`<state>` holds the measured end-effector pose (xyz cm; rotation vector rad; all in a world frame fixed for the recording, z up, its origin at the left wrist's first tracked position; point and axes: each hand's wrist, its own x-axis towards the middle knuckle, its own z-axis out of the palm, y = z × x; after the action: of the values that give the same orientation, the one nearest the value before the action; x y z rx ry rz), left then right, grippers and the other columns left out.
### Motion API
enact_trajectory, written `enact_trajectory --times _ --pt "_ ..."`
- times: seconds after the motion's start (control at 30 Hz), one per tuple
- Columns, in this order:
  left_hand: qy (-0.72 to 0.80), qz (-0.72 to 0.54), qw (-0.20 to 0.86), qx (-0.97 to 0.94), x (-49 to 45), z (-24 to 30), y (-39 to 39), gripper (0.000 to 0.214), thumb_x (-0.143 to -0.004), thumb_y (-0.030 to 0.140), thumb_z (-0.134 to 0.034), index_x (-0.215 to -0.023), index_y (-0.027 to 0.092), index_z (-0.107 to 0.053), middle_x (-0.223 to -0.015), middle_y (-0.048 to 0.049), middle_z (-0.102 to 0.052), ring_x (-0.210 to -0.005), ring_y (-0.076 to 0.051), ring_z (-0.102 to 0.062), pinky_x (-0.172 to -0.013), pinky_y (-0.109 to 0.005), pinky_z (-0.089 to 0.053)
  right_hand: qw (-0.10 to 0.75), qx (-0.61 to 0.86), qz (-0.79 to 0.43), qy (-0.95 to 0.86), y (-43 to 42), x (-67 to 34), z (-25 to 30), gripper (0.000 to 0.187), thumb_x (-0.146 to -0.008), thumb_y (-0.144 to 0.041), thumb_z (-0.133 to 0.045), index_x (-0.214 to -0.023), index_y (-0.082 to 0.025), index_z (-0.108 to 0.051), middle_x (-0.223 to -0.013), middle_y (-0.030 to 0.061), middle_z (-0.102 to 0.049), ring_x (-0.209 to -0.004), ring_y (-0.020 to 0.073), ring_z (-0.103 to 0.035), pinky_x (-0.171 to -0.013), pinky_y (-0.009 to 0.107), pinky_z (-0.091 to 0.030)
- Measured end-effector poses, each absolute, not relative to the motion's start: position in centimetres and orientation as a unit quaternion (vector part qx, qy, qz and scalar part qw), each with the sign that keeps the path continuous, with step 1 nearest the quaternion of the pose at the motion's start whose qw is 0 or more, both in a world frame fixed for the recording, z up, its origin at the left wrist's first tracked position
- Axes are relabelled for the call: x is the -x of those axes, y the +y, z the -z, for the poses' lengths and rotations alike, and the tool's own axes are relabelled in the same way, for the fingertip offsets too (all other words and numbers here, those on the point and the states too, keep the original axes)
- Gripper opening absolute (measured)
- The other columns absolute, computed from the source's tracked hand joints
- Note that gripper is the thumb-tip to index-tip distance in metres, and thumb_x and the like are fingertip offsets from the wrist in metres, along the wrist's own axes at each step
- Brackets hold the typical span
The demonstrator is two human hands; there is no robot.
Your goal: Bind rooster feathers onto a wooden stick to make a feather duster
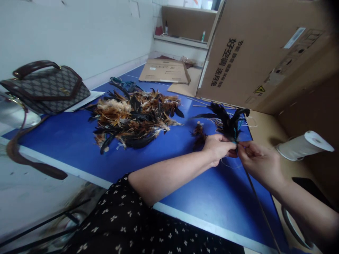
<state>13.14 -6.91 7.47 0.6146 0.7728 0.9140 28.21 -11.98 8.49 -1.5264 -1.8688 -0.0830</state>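
A bunch of black feathers [228, 121] with teal bits at its base stands tips up in my left hand [218, 148], whose fingers are closed round the quill ends. Against that base my right hand [258, 160] is pinched, its fingertips close to the left ones. A thin pale thread [231, 166] loops below both hands and runs toward my right fingers; the exact grip is partly hidden. Just left of my left hand lies a small brown feather tuft [198, 132]. Farther left spreads a large pile of brown and black feathers [137, 118] on the blue table [185, 183].
A white spool [304, 145] stands on cardboard at the right. Behind the hands rises a large cardboard box [238, 53]. A patterned handbag [50, 86] sits at the left, its strap [34, 164] hanging over the table edge. Flat cardboard [164, 70] lies at the back.
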Motion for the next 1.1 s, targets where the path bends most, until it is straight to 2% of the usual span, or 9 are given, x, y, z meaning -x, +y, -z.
enact_trajectory --times 0.1,0.23,0.4,0.53,0.67,0.77,0.87,1.0,1.1 --pt "0.381 -0.427 0.772 -0.278 -13.4 -7.2 -7.1 0.032 -0.073 -0.007 -0.078 -0.068 0.014 -0.055 -0.056 0.0032 -0.060 -0.048 -0.014 -0.063 -0.059 -0.033 -0.061 0.338 0.586 0.044 -0.735 -11.9 -28.4 -7.5 0.028 -0.098 -0.034 -0.063 -0.073 -0.021 -0.065 -0.056 -0.0017 -0.053 -0.049 0.0116 -0.050 -0.052 0.025 -0.037" --pt "0.403 -0.460 0.741 -0.279 -13.7 -6.8 -7.3 0.031 -0.074 -0.009 -0.072 -0.065 0.015 -0.054 -0.056 0.0048 -0.058 -0.049 -0.012 -0.060 -0.059 -0.030 -0.060 0.334 0.596 0.063 -0.728 -11.7 -28.2 -6.6 0.032 -0.099 -0.037 -0.060 -0.070 -0.022 -0.061 -0.055 -0.0020 -0.052 -0.049 0.0120 -0.049 -0.052 0.025 -0.035" --pt "0.404 -0.459 0.745 -0.267 -13.7 -6.5 -7.0 0.033 -0.071 -0.007 -0.079 -0.066 0.014 -0.055 -0.058 0.0041 -0.060 -0.051 -0.012 -0.061 -0.061 -0.030 -0.059 0.338 0.602 0.045 -0.722 -11.3 -27.9 -6.3 0.030 -0.099 -0.038 -0.060 -0.073 -0.023 -0.063 -0.056 -0.0025 -0.053 -0.050 0.0131 -0.052 -0.053 0.025 -0.037" --pt "0.370 -0.455 0.773 -0.242 -13.6 -6.1 -6.8 0.029 -0.075 -0.005 -0.079 -0.071 0.014 -0.057 -0.061 0.0017 -0.064 -0.052 -0.013 -0.064 -0.065 -0.033 -0.060 0.368 0.617 0.026 -0.695 -11.2 -27.9 -6.7 0.033 -0.097 -0.041 -0.062 -0.071 -0.022 -0.062 -0.055 -0.0021 -0.053 -0.049 0.0127 -0.049 -0.052 0.026 -0.037" --pt "0.305 -0.467 0.797 -0.233 -14.1 -5.2 -7.0 0.027 -0.070 0.009 -0.091 -0.079 0.011 -0.066 -0.071 -0.0004 -0.069 -0.062 -0.013 -0.066 -0.071 -0.032 -0.058 0.383 0.634 0.001 -0.672 -11.1 -28.0 -7.1 0.033 -0.096 -0.047 -0.064 -0.080 -0.020 -0.071 -0.055 -0.0017 -0.053 -0.050 0.0137 -0.049 -0.051 0.027 -0.037" --pt "0.262 -0.472 0.809 -0.233 -14.5 -4.6 -7.1 0.038 -0.062 0.024 -0.100 -0.084 0.011 -0.072 -0.075 -0.0007 -0.070 -0.068 -0.011 -0.064 -0.073 -0.029 -0.052 0.394 0.647 -0.027 -0.652 -10.9 -27.6 -7.7 0.037 -0.095 -0.052 -0.064 -0.089 -0.018 -0.077 -0.056 -0.0007 -0.055 -0.050 0.0141 -0.047 -0.049 0.028 -0.035" --pt "0.242 -0.481 0.808 -0.238 -14.4 -4.6 -7.0 0.045 -0.057 0.031 -0.103 -0.084 0.011 -0.074 -0.079 -0.0013 -0.071 -0.074 -0.012 -0.064 -0.076 -0.029 -0.050 0.406 0.645 -0.054 -0.646 -10.6 -26.8 -8.7 0.039 -0.095 -0.055 -0.067 -0.091 -0.017 -0.077 -0.055 -0.0010 -0.053 -0.049 0.0134 -0.045 -0.047 0.027 -0.034" --pt "0.187 -0.482 0.819 -0.247 -13.9 -5.4 -6.7 0.048 -0.058 0.034 -0.103 -0.088 0.012 -0.073 -0.086 -0.0041 -0.073 -0.089 -0.019 -0.070 -0.091 -0.038 -0.057 0.415 0.626 -0.086 -0.655 -10.4 -26.4 -10.3 0.036 -0.094 -0.052 -0.072 -0.093 -0.015 -0.078 -0.056 -0.0015 -0.052 -0.050 0.0116 -0.043 -0.047 0.025 -0.033" --pt "0.159 -0.482 0.819 -0.266 -13.5 -6.1 -6.6 0.047 -0.064 0.036 -0.100 -0.093 0.012 -0.073 -0.089 -0.0058 -0.075 -0.095 -0.024 -0.074 -0.097 -0.043 -0.059 0.431 0.597 -0.121 -0.666 -10.4 -26.9 -11.6 0.034 -0.092 -0.048 -0.075 -0.101 -0.015 -0.077 -0.061 -0.0008 -0.057 -0.053 0.0121 -0.047 -0.048 0.024 -0.037"
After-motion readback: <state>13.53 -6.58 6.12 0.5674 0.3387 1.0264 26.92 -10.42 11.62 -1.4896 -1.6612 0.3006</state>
